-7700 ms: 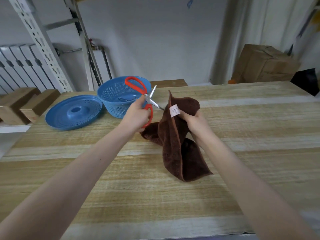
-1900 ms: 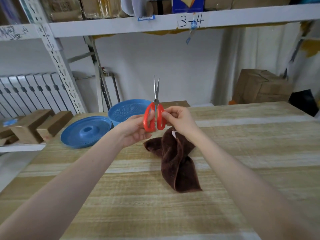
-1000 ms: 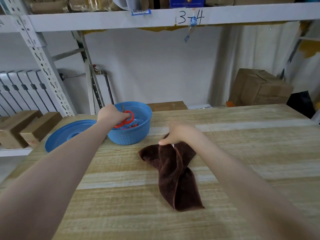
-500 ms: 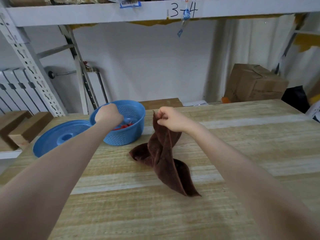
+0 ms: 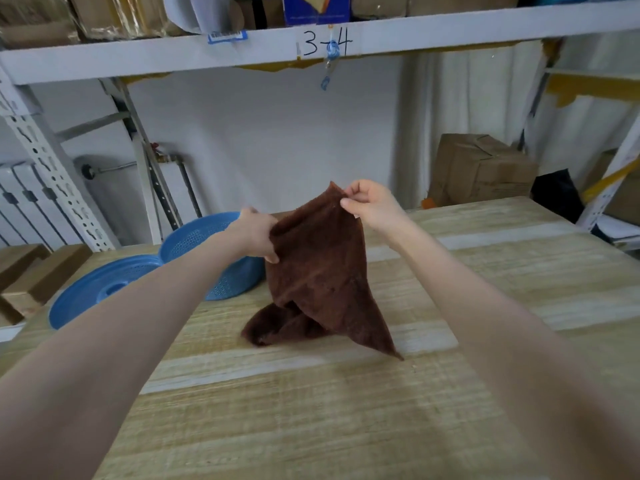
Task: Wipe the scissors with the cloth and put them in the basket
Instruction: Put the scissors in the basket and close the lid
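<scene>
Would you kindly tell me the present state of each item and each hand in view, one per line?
cloth: lifted and spread between both hands, lower end bunched on the table.
left hand: grips the cloth's left edge.
right hand: pinches the cloth's top corner.
basket: upright on the table, uncovered; contents hidden behind the left forearm.
lid: off, lying flat beside the basket.

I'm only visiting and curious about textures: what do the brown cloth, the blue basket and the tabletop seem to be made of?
The brown cloth: looks like soft terry or microfibre, matt and fuzzy; it drapes in limp folds. The blue basket: seemingly moulded plastic, smooth, its wall pierced with small holes. The tabletop: pale wood or wood-look board, matt, with long grain streaks.
</scene>
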Tool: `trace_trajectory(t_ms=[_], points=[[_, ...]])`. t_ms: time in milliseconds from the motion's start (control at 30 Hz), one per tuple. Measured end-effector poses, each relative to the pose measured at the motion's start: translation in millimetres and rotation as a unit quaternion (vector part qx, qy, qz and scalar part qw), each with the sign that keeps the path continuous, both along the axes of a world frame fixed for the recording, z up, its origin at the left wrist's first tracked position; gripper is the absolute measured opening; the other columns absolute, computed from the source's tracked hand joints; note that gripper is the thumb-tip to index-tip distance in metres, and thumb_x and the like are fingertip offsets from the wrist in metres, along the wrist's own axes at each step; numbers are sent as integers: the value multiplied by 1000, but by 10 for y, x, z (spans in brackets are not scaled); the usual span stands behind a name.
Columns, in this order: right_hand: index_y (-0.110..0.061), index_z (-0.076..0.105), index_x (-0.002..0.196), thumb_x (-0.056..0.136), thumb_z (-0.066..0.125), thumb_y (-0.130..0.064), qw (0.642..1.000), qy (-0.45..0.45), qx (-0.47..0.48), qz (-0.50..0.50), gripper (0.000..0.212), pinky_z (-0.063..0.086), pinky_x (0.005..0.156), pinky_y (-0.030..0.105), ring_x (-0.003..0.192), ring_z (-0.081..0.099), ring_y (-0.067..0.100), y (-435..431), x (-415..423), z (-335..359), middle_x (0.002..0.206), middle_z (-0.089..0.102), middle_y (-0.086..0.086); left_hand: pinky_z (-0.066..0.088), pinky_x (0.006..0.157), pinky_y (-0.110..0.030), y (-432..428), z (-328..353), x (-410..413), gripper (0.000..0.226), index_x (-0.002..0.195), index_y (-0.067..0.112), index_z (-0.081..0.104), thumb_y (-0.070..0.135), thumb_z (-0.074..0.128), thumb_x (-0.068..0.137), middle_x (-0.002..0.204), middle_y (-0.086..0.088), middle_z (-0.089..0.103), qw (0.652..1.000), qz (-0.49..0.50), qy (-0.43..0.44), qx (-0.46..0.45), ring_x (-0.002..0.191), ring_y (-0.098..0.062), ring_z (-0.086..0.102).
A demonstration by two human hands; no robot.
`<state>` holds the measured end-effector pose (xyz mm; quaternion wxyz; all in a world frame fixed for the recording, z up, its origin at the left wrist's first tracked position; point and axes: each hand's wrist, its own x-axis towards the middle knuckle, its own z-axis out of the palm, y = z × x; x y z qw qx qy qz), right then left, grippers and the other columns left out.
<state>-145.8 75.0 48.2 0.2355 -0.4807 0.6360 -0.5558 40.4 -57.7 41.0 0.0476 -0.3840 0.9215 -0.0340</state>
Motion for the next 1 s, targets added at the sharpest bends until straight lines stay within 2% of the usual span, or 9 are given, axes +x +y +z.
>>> trace_trajectory(t_ms=[100,167,333,433,600,700,833,900,1000], points=[[-18,62,90,89,62,-15,971,93,81,-203,3,47,82,28,86,62,20,38,-247,-109,88,67,0,40,78,-34,93,112,-39,17,98,22,63,23,66,82,90,1,57,987,109,49,-109,111,-26,41],[-24,56,79,90,60,-21,954,81,88,-273,12,51,89,34,93,66,23,49,-373,-99,96,70,2,37,78,-37,195,233,-133,13,100,14,61,16,57,88,99,-7,62,965,128,143,-181,113,-31,44],[-13,52,101,99,46,-10,931,-6,-197,-308,8,42,81,18,83,61,6,202,-450,252,85,60,-10,25,107,-47,374,605,-376,26,110,4,54,4,47,85,121,-14,60,841,51,465,-273,130,-33,40],[-21,47,95,99,45,-5,917,-33,-301,-260,16,46,93,22,98,61,9,332,-448,225,96,61,-10,18,114,-47,482,643,-345,21,101,2,53,3,45,81,108,-13,63,800,-4,522,-295,118,-34,49],[-15,49,96,96,49,-11,938,-11,-179,-298,5,40,75,25,85,54,14,488,-525,-149,88,56,-4,45,65,-39,613,282,-251,25,96,5,54,29,53,91,70,-13,61,899,-126,393,-145,67,-37,59],[-17,50,80,93,49,-18,948,30,-34,-315,12,34,69,30,78,51,22,538,-544,-352,78,55,-1,40,64,-31,721,133,-232,27,85,7,60,34,61,90,73,-2,57,965,-181,184,41,70,-25,55],[-15,47,60,86,51,-25,933,92,133,-321,28,35,66,30,75,51,31,562,-549,-483,60,48,-2,47,72,-31,771,55,-212,25,92,4,60,29,62,92,82,-1,56,953,-84,-99,274,75,-16,53],[-16,51,63,87,52,-24,927,115,173,-311,25,39,67,30,77,55,31,482,-532,-524,64,53,-1,49,74,-34,709,5,-246,19,94,10,57,28,58,93,88,-1,58,968,-37,-105,227,83,-20,57],[-16,63,104,93,50,-23,909,144,185,-345,18,47,82,37,103,61,34,309,-556,-557,100,67,9,47,71,-39,629,-88,-360,18,109,12,55,17,56,92,105,-9,59,990,35,132,-33,95,-33,60]])
